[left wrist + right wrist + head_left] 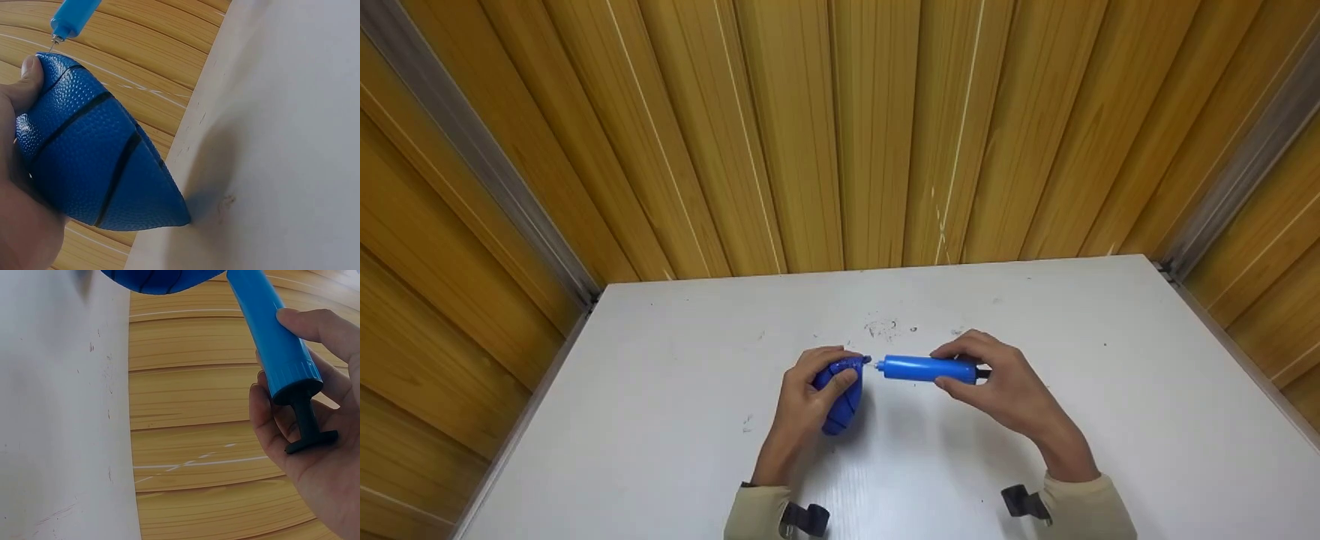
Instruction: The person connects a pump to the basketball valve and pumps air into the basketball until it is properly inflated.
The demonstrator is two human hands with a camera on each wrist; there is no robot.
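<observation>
My left hand (804, 394) grips a deflated blue ball (95, 140) with black lines and a pebbled skin, folded in on itself. Its lower tip hangs close to the table; whether it touches cannot be told. In my right hand (1005, 382) is a small blue hand pump (919, 368), held around its barrel near the black T-shaped handle (306, 419), which lies by the palm. A thin needle (52, 48) sticks out of the pump's nozzle and points at the ball's upper edge, by the left thumb. Whether the needle has entered the ball is unclear.
A white table (660, 420) with scattered dark scuffs lies under both hands. Behind it stands a yellow wood-patterned panel wall (870, 150), with similar panels on both sides. Each sleeve cuff carries a black strap mount (808, 519).
</observation>
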